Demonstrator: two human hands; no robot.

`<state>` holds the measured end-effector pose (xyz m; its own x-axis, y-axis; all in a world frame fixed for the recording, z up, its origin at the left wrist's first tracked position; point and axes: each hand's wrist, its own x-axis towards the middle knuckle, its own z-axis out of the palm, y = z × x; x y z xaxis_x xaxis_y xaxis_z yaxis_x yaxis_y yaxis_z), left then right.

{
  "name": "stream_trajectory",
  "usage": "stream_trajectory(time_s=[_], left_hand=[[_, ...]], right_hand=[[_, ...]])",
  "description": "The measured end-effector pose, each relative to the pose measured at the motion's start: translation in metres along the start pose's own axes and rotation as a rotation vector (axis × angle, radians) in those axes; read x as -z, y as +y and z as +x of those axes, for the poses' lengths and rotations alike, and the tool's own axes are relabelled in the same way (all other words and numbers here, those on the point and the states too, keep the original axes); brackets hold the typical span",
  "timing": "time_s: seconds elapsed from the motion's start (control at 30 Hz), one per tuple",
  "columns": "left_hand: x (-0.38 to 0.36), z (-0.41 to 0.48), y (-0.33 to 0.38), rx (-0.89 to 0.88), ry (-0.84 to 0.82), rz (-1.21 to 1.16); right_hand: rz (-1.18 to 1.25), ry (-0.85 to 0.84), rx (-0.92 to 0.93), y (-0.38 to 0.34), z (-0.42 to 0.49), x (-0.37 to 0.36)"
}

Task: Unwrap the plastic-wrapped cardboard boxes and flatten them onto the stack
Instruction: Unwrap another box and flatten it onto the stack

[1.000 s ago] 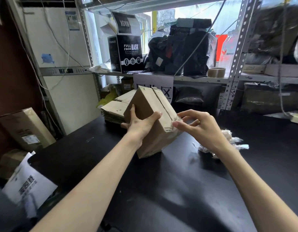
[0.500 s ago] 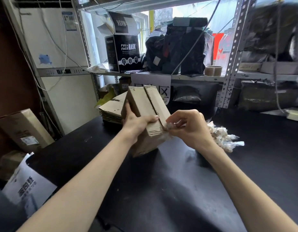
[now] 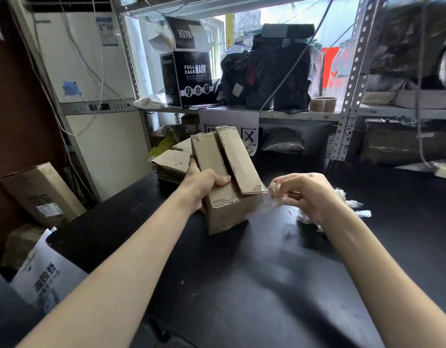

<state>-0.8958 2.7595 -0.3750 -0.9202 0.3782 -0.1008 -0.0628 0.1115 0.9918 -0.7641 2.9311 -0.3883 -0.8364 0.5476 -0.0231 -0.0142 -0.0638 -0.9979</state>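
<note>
- Head view: L hand (image 3: 204, 184) grips the box (image 3: 224, 199) from its left side, thumb pressed across the top flap, other fingers curled behind & mostly hidden.
- Box is at table centre, tilted, in front of the stack (image 3: 170, 163); top flaps closed, the right one raised a bit. Cannot tell if its low corner touches the table (image 3: 242, 285).
- R hand (image 3: 308, 194) is just right of the box, fingers curled together, pinching clear wrap (image 3: 268, 200) that stretches to the box's near right corner.
- Stack of flat cardboard lies at the table's far edge, behind L hand.
- Wrap scraps (image 3: 353, 204) lie on the table behind R hand.
- Shelf (image 3: 279, 113) at the back carries a black mask box (image 3: 189, 79), dark bags & a tape roll (image 3: 322, 104).
</note>
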Motion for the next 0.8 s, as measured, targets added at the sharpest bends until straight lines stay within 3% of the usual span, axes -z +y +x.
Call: stream_trajectory(time_s=[0.1,0.37,0.63,0.8], left_hand=[[0.0,0.001,0.003,0.002,-0.001,0.008],[-0.022,0.004,-0.003,-0.076,0.066,0.042],[-0.018,0.004,-0.015,-0.164,0.04,0.235],[-0.008,0.007,-0.017,-0.174,-0.034,0.239]], right_hand=[[-0.102,0.104,0.115,-0.006,-0.001,0.007],[-0.311,0.175,0.358,0.009,0.001,-0.015],[-0.044,-0.103,0.168,0.007,-0.003,-0.008],[-0.129,-0.033,0.139,0.0,-0.006,-0.002]])
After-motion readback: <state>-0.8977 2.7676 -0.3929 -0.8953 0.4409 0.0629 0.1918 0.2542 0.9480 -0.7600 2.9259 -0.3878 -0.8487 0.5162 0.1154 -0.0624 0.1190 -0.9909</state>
